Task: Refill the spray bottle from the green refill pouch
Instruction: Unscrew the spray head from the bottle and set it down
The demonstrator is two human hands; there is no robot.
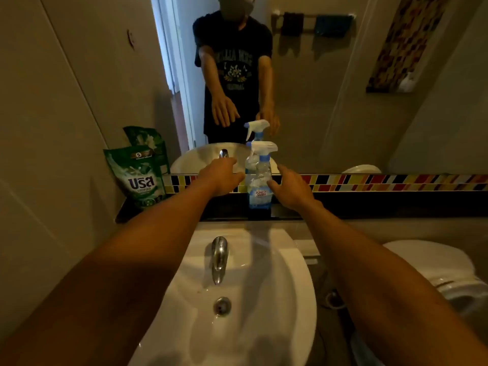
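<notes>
Two hands reach over a white sink [295, 299] toward a dark ledge [369, 207] below the mirror [330, 101]. At far left, the green pouch [137, 178] stands upright on the ledge against the wall. The left hand [221, 178] hovers open, fingers relaxed, holding nothing. The spray bottle [261, 178] stands upright between the hands. The right hand [291, 187], fingers spread open, is just beside the bottle; contact cannot be told.

Spray bottle [260, 178] upright on the dark ledge [369, 207] against the mirror [330, 101], bare ledge to its right, green pouch [138, 178] well apart at far left, tap [219, 257] near, below the ledge.
</notes>
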